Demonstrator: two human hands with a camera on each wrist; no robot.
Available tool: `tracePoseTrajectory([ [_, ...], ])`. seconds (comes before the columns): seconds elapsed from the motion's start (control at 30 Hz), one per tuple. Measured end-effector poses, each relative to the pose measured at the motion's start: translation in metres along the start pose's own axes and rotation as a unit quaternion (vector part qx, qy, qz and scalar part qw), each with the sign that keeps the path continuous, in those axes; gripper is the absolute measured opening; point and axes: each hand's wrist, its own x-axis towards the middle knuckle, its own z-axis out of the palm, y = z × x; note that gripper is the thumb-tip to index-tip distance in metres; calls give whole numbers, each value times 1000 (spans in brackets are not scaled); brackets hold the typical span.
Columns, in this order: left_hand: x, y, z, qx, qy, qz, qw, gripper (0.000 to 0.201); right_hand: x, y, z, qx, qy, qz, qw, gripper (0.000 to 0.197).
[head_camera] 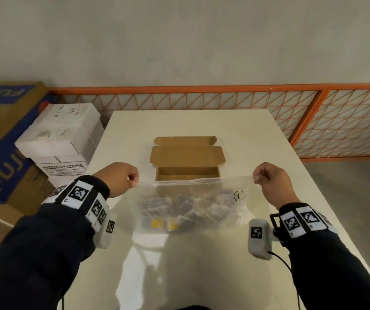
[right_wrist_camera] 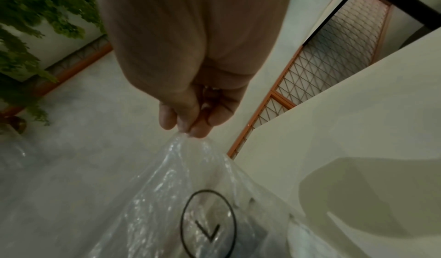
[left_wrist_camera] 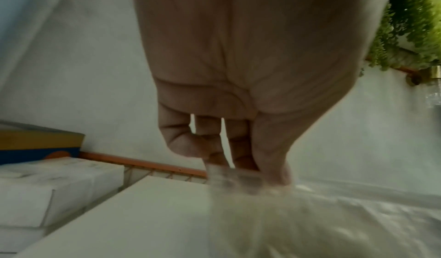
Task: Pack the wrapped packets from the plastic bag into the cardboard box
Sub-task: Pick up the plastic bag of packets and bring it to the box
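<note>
Both hands lift the clear plastic bag (head_camera: 193, 204) by its top corners above the white tabletop (head_camera: 257, 135): left hand (head_camera: 118, 179) at 9 o'clock, right hand (head_camera: 271, 182) at 3, fingers (right_wrist_camera: 181, 118) pinching the film. Every wrapped packet (head_camera: 179, 211) seems still bagged; the open brown cardboard box (head_camera: 187, 162), at 12 o'clock, looks empty, so packing hasn't begun. Bag mouth faces up, long axis 9-to-3.
</note>
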Motion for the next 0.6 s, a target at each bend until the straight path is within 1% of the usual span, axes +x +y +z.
tracePoseTrajectory([
  [0.1,-11,-15,-3,3,14,-27,1000,11,-1,0,-6,2,14,7,1000,38],
  [0.2,-14,-20,1,-16,33,-32,999,12,-7,-3,-7,-4,4,20,1000,36],
  [0.33,-8,-18,12,-87,57,-26,994,25,-10,-8,-1,7,-26,79,997,35],
  [0.4,-6,-14,18,-114,52,-23,992,29,-11,-13,2,2,-27,104,994,32],
  [0.5,-2,-11,27,-140,38,-20,989,33,-10,-24,8,-46,-21,127,991,26],
  [0.53,0,-10,29,-145,32,-25,989,33,-10,-27,9,-77,-20,128,989,29],
  [0.6,3,-4,30,-133,9,-27,991,38,-10,-32,12,-152,-29,121,980,42],
])
